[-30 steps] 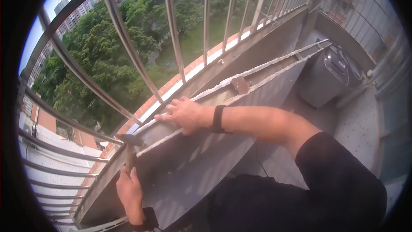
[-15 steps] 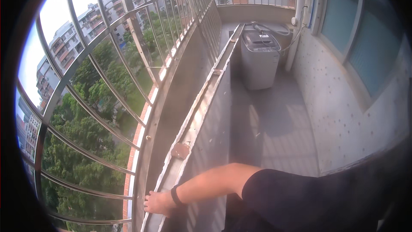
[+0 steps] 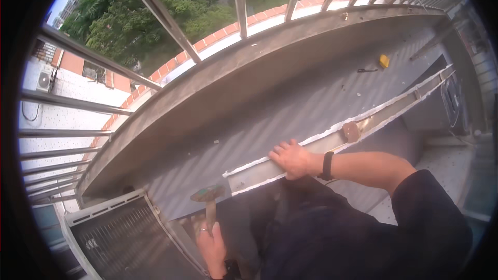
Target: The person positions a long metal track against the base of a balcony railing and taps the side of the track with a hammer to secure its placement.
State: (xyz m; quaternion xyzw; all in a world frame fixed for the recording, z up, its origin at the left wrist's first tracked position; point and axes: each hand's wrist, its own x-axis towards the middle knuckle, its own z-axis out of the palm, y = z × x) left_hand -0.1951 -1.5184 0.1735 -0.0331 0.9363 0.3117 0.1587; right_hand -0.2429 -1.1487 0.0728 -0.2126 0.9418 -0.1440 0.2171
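My left hand is closed around the handle of a hammer, whose worn, greenish head points upward at lower left. My right hand, with a dark band at the wrist, grips a long metal channel frame close to its near end, fingers over the far edge. Ragged white strips run along both edges of the frame. Farther along in the channel sits a reddish-brown block. The frame slants away to the upper right.
A yellow object and a small dark tool lie on the grey floor beyond the frame. Metal bars rise above the curved ledge. A slatted metal unit stands at lower left. The washing machine is at right.
My view has swung left and down, bringing my left hand and the hammer into sight. My right hand remains on the frame; the yellow object and dark tool now show too.
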